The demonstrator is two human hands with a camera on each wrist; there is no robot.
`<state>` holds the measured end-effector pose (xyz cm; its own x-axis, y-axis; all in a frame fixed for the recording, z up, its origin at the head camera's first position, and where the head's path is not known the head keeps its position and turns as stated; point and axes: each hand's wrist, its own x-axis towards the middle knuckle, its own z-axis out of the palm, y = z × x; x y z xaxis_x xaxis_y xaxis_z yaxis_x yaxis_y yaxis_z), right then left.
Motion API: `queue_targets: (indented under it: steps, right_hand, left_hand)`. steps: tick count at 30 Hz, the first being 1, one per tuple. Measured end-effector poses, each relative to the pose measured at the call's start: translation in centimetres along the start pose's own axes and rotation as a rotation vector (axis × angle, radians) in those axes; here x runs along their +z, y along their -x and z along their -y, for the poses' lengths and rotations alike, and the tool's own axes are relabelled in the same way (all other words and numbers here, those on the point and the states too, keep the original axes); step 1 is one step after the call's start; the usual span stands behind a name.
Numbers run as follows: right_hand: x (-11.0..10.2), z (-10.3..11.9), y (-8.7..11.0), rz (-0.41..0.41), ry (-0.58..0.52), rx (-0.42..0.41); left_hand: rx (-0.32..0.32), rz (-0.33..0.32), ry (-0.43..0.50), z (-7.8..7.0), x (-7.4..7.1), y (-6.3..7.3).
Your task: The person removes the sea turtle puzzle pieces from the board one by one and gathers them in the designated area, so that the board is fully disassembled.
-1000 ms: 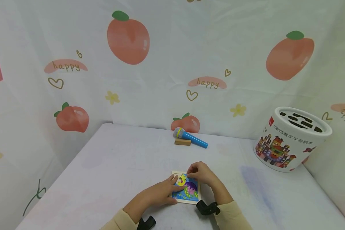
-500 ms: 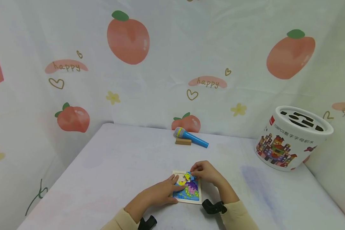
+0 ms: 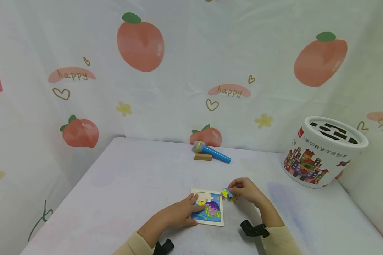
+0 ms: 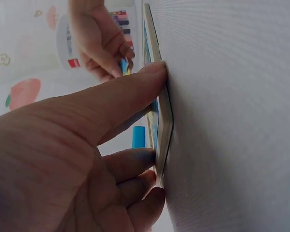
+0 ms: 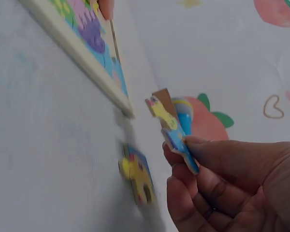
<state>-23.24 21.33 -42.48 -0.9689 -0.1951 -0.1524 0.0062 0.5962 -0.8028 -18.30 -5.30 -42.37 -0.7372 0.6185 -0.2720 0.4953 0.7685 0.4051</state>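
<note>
A small jigsaw puzzle in a pale wooden frame lies on the table, with a purple and pink picture on blue. Bare wood shows near its top. My left hand rests on its left side, fingers spread over the picture. In the left wrist view the thumb presses at the frame's edge. Just right of the frame, my right hand pinches a blue and yellow puzzle piece between thumb and fingers, raised over the table. Below it lies a second, yellow puzzle piece.
Behind the puzzle are a blue toy microphone and a brown wooden block. A large white bucket with a slotted lid stands at the back right. A printed cloth hangs behind the table.
My right hand has lifted the puzzle piece off the frame's upper right and carried it right, beyond the frame. Bare wood now shows there. My left hand has stayed put.
</note>
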Motion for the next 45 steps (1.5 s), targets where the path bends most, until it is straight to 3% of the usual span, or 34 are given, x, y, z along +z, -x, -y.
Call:
queue_targets:
  steps: [10, 17, 26, 45]
  right_hand:
    - [-2.1, -2.1, 0.9, -0.031, -0.027, 0.03]
    - [-3.3, -3.1, 1.5, 0.011, -0.025, 0.005]
    - [-4.0, -3.8, 2.0, 0.027, -0.048, 0.049]
    - [-2.8, -3.8, 1.7, -0.125, 0.07, 0.133]
  left_hand:
    - [0.002, -0.009, 0.002, 0.2, 0.2, 0.0]
    - [0.006, -0.013, 0.006, 0.1, 0.2, 0.1]
    - [0.007, -0.017, 0.013, 0.0, 0.2, 0.3]
    - [0.013, -0.021, 0.023, -0.1, 0.1, 0.5]
